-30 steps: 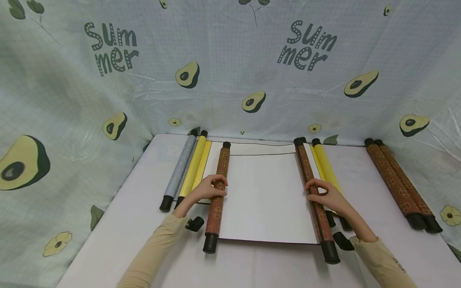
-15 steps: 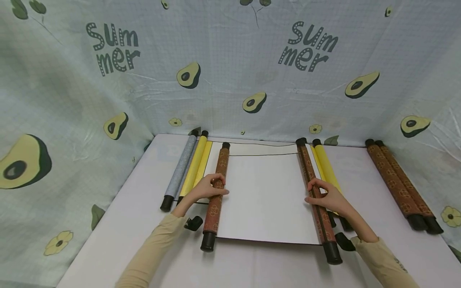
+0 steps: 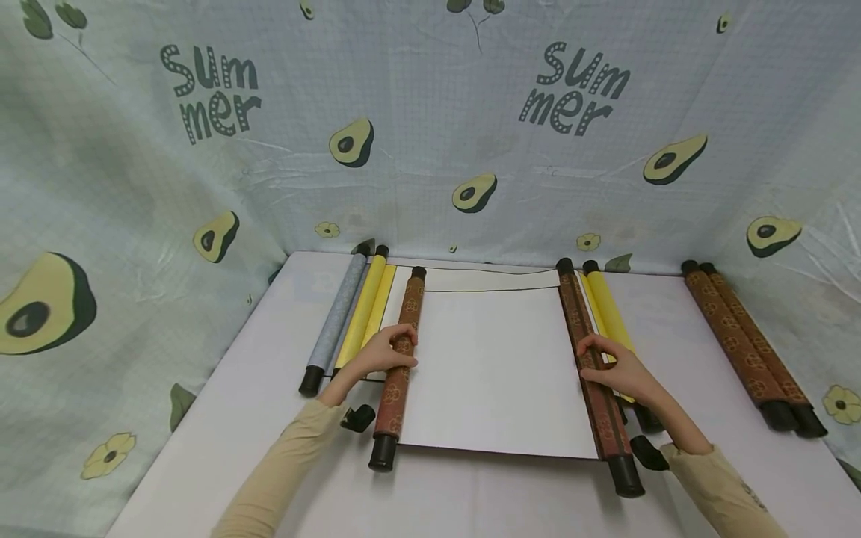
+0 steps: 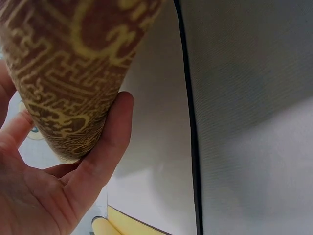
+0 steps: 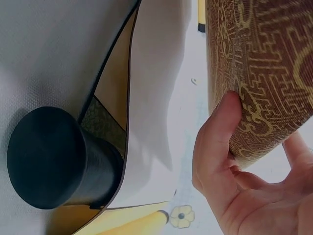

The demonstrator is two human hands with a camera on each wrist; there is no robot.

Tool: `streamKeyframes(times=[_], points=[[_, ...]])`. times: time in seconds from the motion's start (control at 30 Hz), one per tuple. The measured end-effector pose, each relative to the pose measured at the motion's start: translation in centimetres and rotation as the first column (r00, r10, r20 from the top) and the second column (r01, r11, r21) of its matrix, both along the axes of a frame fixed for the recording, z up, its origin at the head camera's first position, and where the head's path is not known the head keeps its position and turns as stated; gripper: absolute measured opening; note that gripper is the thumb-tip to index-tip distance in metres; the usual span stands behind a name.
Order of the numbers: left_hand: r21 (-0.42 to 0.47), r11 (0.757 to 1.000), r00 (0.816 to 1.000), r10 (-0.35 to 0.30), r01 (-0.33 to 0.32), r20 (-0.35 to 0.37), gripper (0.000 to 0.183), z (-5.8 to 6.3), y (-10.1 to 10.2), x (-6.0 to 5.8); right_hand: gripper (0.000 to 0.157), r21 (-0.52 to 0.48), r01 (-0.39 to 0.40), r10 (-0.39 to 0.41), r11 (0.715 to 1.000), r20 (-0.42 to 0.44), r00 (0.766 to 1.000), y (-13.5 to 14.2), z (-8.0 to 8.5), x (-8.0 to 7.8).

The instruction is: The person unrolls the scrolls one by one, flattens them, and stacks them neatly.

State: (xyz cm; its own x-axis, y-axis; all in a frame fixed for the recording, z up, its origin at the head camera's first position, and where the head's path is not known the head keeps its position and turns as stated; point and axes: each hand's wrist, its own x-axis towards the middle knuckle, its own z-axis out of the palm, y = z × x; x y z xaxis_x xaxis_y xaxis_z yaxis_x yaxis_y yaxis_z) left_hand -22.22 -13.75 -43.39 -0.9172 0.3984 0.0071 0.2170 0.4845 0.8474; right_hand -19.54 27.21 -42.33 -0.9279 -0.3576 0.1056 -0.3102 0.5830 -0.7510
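Left hand point(image 3: 380, 353) was curled round left brown roller point(image 3: 393, 400), right hand point(image 3: 622, 369) round right brown roller point(image 3: 601, 418). White sheet point(image 3: 501, 373) spanned the two, above table point(image 3: 202, 448). Grey roller point(image 3: 338, 312) and left yellow roller point(image 3: 363, 314) lay just left, right yellow roller point(image 3: 613, 314) just right. Right wrist view: sheet bowed over black end cap point(image 5: 46, 156). Brown pair point(image 3: 731, 336) sat far right.

Four brown rollers point(image 3: 394, 400), two yellow rollers point(image 3: 362, 314).
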Motion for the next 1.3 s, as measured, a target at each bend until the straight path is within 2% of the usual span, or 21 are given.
streamKeyframes(times=[0.23,0.3,0.33,0.47,0.53,0.6,0.87,1.3], points=[[0.007,1.0,1.0,-0.021,0.021,0.01,0.023,-0.2,-0.4,-0.3,0.017,0.021,0.049,-0.05,0.999,0.042,0.998,0.3,0.3,0.1],[0.015,0.999,0.999,-0.033,0.032,0.021,0.023,0.7,-0.2,0.2,0.016,0.026,0.049,-0.05,0.998,0.034,0.998,0.4,0.3,0.2],[0.017,0.999,0.999,-0.031,0.03,0.024,0.022,0.8,-0.2,0.2,0.015,0.035,0.048,-0.049,0.998,0.023,0.999,0.5,0.4,0.2],[0.002,1.0,1.0,-0.02,0.02,0.002,0.019,2.0,0.0,0.8,0.019,0.059,0.039,-0.037,0.997,-0.029,0.999,0.7,0.4,0.2],[0.011,1.0,1.0,-0.016,0.016,-0.018,0.02,1.9,0.0,0.7,0.021,0.076,0.043,-0.04,0.996,-0.046,0.998,0.7,0.4,0.3],[0.031,0.999,1.0,-0.017,0.017,-0.026,0.024,2.3,0.1,0.9,0.023,0.081,0.044,-0.041,0.996,-0.046,0.998,0.8,0.4,0.3],[0.035,0.999,0.999,-0.019,0.02,-0.045,0.027,-0.1,-0.7,-0.4,0.024,0.069,0.03,-0.024,0.997,-0.077,0.997,1.2,0.4,0.4],[0.014,1.0,0.999,-0.015,0.015,-0.036,0.023,0.2,-1.1,-0.2,0.022,0.055,0.029,-0.027,0.998,-0.037,0.999,1.6,0.4,0.7]])
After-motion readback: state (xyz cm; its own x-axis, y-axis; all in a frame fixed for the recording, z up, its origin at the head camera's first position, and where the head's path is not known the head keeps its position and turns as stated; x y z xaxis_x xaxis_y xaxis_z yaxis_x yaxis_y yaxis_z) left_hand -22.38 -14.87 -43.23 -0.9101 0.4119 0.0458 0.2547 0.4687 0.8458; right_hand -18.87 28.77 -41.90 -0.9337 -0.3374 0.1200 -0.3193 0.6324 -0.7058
